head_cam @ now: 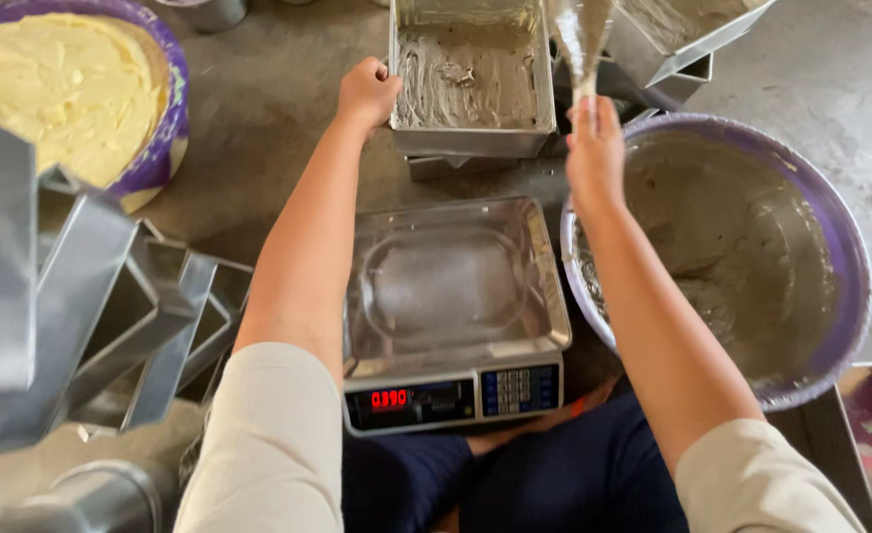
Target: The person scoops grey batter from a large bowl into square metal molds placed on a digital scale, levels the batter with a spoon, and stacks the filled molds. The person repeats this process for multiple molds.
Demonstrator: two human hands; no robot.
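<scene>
The left hand closes its fingers over the near left corner of a rectangular metal baking tin, whose floor is smeared with ridged grey batter. The right hand is clenched around the handle of a spatula, its blade coated in the same grey batter and raised over the tin's right edge (the blade is blurred, so its exact shape is hard to read).

Just below the tin sits a digital scale with a shiny, empty steel pan and a dark front panel showing red lit digits beside a blue keypad. To the right of the scale, touching the right forearm, stands a wide round purple basin lined with wet, streaky grey batter. At the upper left, another purple basin holds pale yellow, creamy batter. Empty folded-metal tins lie stacked and tilted at the left. Everything rests on a rough grey concrete floor.
</scene>
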